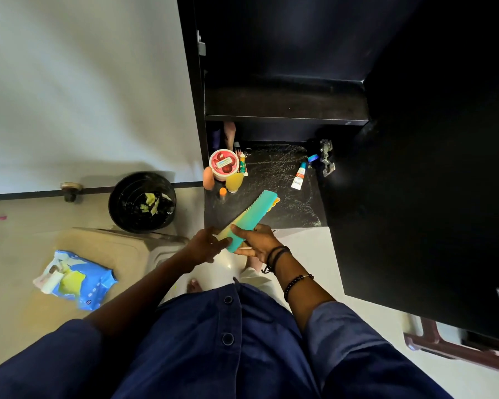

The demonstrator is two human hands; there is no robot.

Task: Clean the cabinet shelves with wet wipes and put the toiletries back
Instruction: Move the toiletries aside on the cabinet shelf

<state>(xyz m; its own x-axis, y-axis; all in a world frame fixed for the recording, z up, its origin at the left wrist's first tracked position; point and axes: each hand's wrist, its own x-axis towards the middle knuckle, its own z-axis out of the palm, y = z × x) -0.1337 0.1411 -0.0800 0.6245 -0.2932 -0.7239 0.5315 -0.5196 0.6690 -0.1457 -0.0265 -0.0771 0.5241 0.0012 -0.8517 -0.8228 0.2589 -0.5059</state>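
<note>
Both hands hold a bundle of combs, a teal comb (pixel 254 213) on top with yellow and orange ones under it, just over the front edge of the dark bottom shelf (pixel 274 177). My left hand (pixel 205 246) grips the near end from the left. My right hand (pixel 258 240) grips it from the right. At the shelf's left stand a round red-lidded cream jar (pixel 224 164), an orange sponge (pixel 208 177), a yellow sponge (pixel 234 182), a small orange-capped bottle (pixel 223 193) and thin tubes (pixel 242 162). A white tube (pixel 299 176) lies at the right. The upper shelf (pixel 285 105) holds nothing.
A blue wet-wipes pack (pixel 78 279) lies on a beige surface at the left. A black bin (pixel 141 201) holding used wipes stands by the white wall. The open black cabinet door (pixel 429 182) fills the right, with a metal hinge (pixel 326 158). A brown stool (pixel 455 347) sits lower right.
</note>
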